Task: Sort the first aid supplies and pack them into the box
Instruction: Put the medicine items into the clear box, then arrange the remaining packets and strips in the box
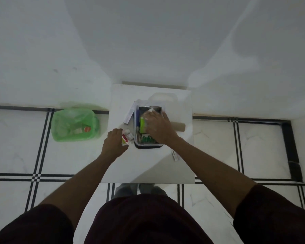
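A clear plastic box (148, 147) with a dark rim stands on a small white table (144, 166). Inside it I see a bright green pack (142, 123) and a green-printed item (147, 139). My right hand (159, 128) is inside the box, pressing down on a white crinkly packet (151, 112). My left hand (115, 144) is left of the box, fingers closed around a small red, yellow and white packet (125, 139). A white and blue carton (130, 112) leans against the box's left wall.
The box's translucent lid (163, 97) lies behind the box. A brown cardboard roll (179, 126) lies to the right, a small label strip (174, 154) near the front right. A green bag-lined bin (74, 123) sits on the tiled floor to the left.
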A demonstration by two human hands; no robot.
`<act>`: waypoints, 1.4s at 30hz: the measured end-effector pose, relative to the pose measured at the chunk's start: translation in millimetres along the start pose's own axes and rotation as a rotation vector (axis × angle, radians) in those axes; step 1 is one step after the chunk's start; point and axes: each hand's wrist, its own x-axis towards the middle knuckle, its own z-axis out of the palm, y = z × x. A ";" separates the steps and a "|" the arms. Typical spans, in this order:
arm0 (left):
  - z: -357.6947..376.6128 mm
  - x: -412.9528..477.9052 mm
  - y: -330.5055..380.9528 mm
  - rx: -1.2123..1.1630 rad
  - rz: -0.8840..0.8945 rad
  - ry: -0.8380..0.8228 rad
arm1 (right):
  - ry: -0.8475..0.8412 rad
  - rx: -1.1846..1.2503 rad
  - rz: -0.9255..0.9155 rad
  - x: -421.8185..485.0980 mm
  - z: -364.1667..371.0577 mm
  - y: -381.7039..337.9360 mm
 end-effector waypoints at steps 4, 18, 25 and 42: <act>8.5 4.8 -1.2 -0.001 -0.118 -0.020 | 0.307 0.364 0.257 -8.1 -19.4 15.3; -8.0 25.8 -18.1 -0.303 -0.283 -0.089 | -0.218 -0.029 0.477 -29.8 6.6 78.3; -38.8 18.7 -21.2 -0.466 -0.335 -0.074 | -0.049 0.073 0.538 -20.5 -2.1 77.5; -123.1 64.5 74.9 -0.456 -0.060 0.323 | 0.243 0.246 0.127 27.0 -49.3 23.7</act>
